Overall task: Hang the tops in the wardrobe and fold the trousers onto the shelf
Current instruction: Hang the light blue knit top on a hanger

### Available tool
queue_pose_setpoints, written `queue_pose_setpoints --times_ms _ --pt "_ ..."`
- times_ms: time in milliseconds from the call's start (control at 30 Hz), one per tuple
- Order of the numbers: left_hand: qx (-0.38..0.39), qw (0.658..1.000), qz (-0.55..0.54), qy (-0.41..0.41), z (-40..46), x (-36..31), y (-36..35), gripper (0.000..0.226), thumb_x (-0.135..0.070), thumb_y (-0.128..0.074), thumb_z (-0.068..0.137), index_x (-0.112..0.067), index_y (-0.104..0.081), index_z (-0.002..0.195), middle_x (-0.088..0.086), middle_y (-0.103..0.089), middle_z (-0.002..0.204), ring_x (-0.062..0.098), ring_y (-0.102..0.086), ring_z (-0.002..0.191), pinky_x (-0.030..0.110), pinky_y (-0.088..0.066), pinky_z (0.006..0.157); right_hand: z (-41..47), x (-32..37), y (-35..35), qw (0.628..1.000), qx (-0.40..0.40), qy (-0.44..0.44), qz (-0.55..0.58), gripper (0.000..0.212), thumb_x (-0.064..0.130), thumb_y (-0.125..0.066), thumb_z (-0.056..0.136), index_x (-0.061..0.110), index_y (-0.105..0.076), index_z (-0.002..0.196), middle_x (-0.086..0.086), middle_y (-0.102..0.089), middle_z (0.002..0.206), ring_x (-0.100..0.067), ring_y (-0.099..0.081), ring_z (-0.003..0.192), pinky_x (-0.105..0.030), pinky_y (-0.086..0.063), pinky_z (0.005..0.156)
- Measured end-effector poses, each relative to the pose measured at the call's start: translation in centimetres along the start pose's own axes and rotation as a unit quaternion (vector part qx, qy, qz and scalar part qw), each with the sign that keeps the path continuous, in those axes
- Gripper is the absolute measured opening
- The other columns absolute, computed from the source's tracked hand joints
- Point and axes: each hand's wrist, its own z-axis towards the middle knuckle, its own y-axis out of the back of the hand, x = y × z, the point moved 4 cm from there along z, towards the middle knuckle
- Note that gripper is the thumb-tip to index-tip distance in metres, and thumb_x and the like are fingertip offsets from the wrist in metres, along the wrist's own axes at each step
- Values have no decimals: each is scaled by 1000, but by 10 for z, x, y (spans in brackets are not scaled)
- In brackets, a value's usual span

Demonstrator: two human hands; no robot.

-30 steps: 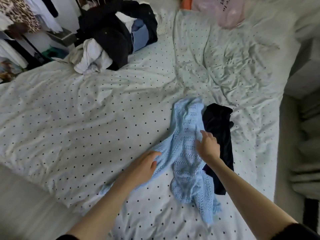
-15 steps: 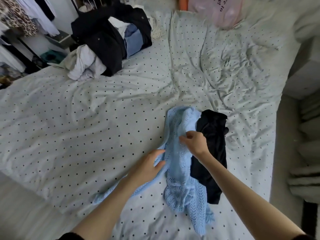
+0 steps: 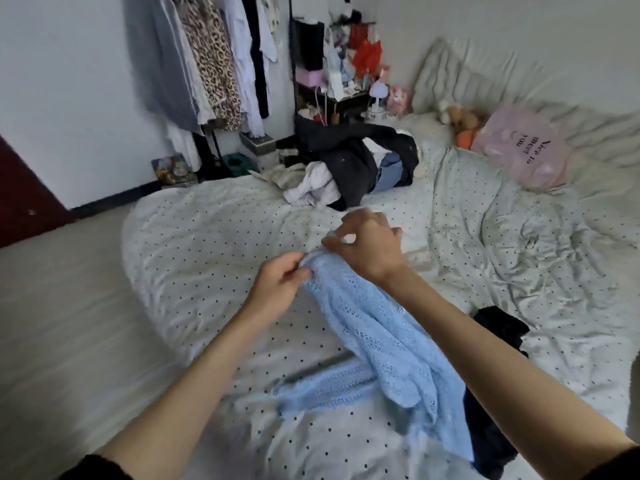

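Note:
A light blue knitted top (image 3: 377, 337) hangs from both my hands above the bed, its lower part trailing onto the sheet. My left hand (image 3: 280, 284) pinches its upper edge. My right hand (image 3: 369, 245) grips the same edge just to the right, fingers curled. A black garment (image 3: 500, 329) lies on the bed to the right, partly hidden under the blue top. Clothes hang on an open rail (image 3: 214, 60) at the back left.
The bed (image 3: 207, 244) has a white sheet with black dots. A pile of dark and white clothes (image 3: 346, 171) sits at its far side. A pink bag (image 3: 523, 147) and pillows lie at the back right. A cluttered shelf (image 3: 332, 81) stands beyond.
Both hands have taken hold of the blue top and lifted its upper edge off the bed. My head has tilted up, bringing the clothes rail and back wall into view.

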Motion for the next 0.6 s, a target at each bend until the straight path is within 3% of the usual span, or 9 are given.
queue_pose_setpoints --times_ms 67,100,167,233,300,433,500,600 --pt "-24 999 24 -19 -25 -11 63 33 5 -48 91 -23 -60 81 -6 -63 78 -2 -55 69 11 -41 66 -1 61 -17 991 63 68 94 31 37 -60 90 12 -65 72 1 -64 82 -15 -56 84 -31 -39 81" --pt "-33 999 26 -24 -34 -14 82 33 6 -47 92 -23 -60 83 -5 -63 80 -1 -56 73 13 -42 69 -4 81 -21 981 99 85 146 36 33 -61 91 11 -57 62 5 -55 63 -10 -49 64 -26 -38 70" --pt "-110 993 19 -29 -75 -17 154 30 8 -45 92 -16 -61 88 4 -64 87 8 -55 80 21 -41 74 -19 151 -43 949 173 137 224 39 28 -60 92 9 -52 59 11 -42 50 -5 -36 51 -20 -32 56" --pt "-187 982 -6 -28 -110 -21 214 24 7 -44 93 -7 -63 96 5 -62 88 7 -54 80 21 -40 74 -33 204 -61 922 222 167 268 28 25 -61 91 4 -64 74 2 -55 62 -4 -47 62 -19 -37 62" --pt "-249 968 -5 -26 -152 -23 274 23 7 -45 93 -4 -64 100 3 -63 87 1 -55 76 14 -41 71 -52 260 -85 897 268 213 281 7 13 -65 88 10 -67 82 -2 -65 79 -1 -57 71 -17 -45 74" --pt "-271 960 66 26 -236 -9 363 19 2 -49 93 -3 -65 103 7 -66 93 10 -56 83 17 -41 74 -90 359 -137 868 305 296 257 22 -7 -63 84 13 -59 75 2 -56 75 3 -54 64 -10 -43 68" --pt "-271 957 81 60 -278 3 394 17 0 -51 93 -5 -66 98 2 -66 88 6 -56 79 15 -41 74 -106 395 -162 859 320 313 247 14 -8 -64 83 6 -61 85 4 -53 75 1 -51 66 -8 -42 67" --pt "-290 946 91 110 -350 23 431 16 0 -52 92 -7 -65 87 1 -60 82 2 -51 73 14 -39 69 -138 452 -201 832 362 359 218 24 -3 -67 82 6 -61 103 2 -51 76 -5 -48 68 -11 -39 66"
